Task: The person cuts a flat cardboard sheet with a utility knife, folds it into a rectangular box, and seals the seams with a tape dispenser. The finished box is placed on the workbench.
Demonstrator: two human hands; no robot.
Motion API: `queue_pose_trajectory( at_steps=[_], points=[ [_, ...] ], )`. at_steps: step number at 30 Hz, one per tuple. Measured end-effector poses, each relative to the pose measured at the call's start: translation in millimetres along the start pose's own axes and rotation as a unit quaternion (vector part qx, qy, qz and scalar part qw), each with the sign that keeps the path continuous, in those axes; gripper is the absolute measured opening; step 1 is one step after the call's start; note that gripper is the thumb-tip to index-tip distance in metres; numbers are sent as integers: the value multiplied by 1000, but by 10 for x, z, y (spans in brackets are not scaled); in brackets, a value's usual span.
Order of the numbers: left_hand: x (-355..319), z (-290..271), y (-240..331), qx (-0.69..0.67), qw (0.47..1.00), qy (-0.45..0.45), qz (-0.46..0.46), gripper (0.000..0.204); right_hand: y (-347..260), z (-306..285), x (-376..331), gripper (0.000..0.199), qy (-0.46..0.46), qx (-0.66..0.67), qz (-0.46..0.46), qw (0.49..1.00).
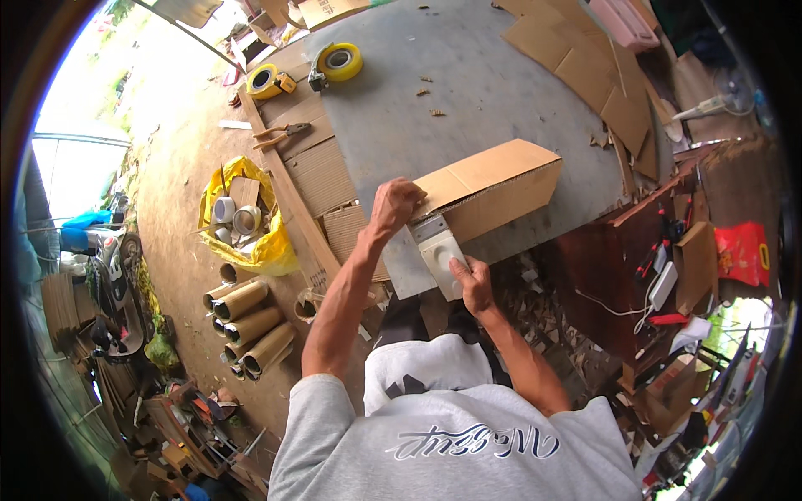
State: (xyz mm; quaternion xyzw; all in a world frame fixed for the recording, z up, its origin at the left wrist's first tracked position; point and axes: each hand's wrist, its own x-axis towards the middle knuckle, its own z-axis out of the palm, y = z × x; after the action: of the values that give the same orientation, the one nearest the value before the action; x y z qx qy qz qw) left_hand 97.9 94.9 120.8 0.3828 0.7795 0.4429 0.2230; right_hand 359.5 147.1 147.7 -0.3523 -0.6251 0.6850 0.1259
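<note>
A long, narrow cardboard box lies on the grey tabletop, slanting up toward the right. My left hand is closed on the box's near-left end, its fingers curled over the top edge. Just below that end, my right hand grips a flat white hand tool with a grey metal head. The metal head is up against the box's end, beneath my left hand. What the tool does at the cardboard is hidden from above.
Tape rolls and pliers lie on the table's far left. Flattened cardboard covers the far right. On the floor at left are a yellow bag of tape and several cardboard tubes. A white power strip lies at right.
</note>
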Motion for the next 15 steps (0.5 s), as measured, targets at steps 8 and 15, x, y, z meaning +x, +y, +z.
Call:
queue_pose_trajectory(
  at_steps=[8,15],
  points=[
    [-95,-323,-214,209,977,35,21,16,10,1,-49,42,-10,45,12,999],
    [-420,-180,670,18,991,-119,-57,34,69,-49,17,41,-18,-22,17,999]
  ],
)
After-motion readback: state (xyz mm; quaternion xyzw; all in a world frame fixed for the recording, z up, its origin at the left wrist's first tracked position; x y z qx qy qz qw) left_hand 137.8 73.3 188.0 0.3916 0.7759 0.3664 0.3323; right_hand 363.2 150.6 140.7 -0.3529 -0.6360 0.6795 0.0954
